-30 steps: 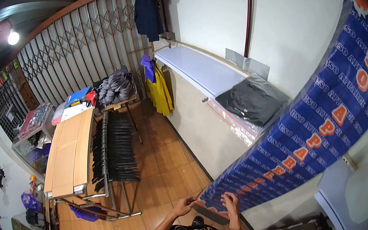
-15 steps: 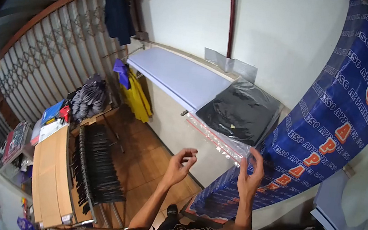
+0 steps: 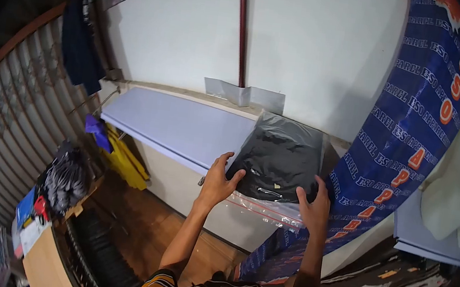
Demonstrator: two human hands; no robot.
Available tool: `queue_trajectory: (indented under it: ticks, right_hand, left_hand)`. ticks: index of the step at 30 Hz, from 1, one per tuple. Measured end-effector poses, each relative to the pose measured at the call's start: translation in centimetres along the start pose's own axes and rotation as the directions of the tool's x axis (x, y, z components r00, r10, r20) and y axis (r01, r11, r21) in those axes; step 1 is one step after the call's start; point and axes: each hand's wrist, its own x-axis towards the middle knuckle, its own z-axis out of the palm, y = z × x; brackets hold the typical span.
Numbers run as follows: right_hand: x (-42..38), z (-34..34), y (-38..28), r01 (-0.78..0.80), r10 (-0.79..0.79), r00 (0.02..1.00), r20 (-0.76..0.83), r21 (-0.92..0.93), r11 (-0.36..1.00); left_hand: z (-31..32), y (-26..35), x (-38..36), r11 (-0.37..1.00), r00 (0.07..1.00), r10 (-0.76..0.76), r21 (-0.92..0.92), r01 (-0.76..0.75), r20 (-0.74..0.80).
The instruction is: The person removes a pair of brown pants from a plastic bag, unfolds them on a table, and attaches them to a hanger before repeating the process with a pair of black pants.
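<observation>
A folded black garment lies inside a clear plastic bag on the pale lilac shelf. The bag's opening, with a red line along it, hangs over the shelf's front edge. At the garment's left side is my left hand, fingers apart, its thumb near the front left corner. My right hand is at the front right corner, fingers spread against the bag's side. Neither hand is closed on anything.
A blue banner with orange letters hangs at the right. Yellow cloth and dark clothing hang at the left. Below them stand a rack of black garments and a wooden board. Another lilac shelf is at the right.
Both hands have moved up to the sides of the bagged garment, and my left hand's fingers have spread. The bag now lies straighter. The view has shifted toward the shelf.
</observation>
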Motion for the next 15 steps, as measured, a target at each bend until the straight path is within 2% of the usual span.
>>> queue_trajectory:
  ticks: [2,3,7,10,11,14,15]
  right_hand:
    - [1.0,0.3,0.3,-0.033,0.034,0.999,0.021,-0.038,0.999]
    - [1.4,0.5,0.4,-0.035,0.037,0.999,0.021,-0.059,0.998]
    - [2.6,0.5,-0.9,-0.096,0.099,0.995,0.027,-0.109,0.989]
    - [3.2,1.3,-0.2,-0.067,0.065,0.998,-0.026,-0.093,0.993]
    - [3.3,1.5,0.0,-0.042,0.039,0.998,-0.043,-0.088,0.995]
    - [3.6,2.1,0.0,0.017,-0.024,0.997,-0.079,-0.082,0.996]
    - [3.7,2.2,-0.1,0.020,-0.028,0.996,-0.085,-0.088,0.996]
  left_hand:
    - [0.4,-0.4,1.4,0.997,0.996,0.032,-0.075,-0.025,0.083]
    - [0.9,-1.1,1.9,0.995,0.993,0.097,-0.019,-0.096,0.065]
    - [2.4,-2.9,3.8,0.993,0.989,0.052,-0.109,-0.037,0.141]
    - [2.3,-3.1,5.2,0.997,0.994,0.000,-0.078,0.009,0.113]
    - [2.0,-3.0,5.5,0.995,0.988,-0.061,-0.069,0.071,0.143]
    - [2.5,-4.3,7.0,0.987,0.972,-0.117,-0.084,0.136,0.203]
    - [2.4,-4.3,7.2,0.992,0.974,-0.095,-0.067,0.110,0.204]
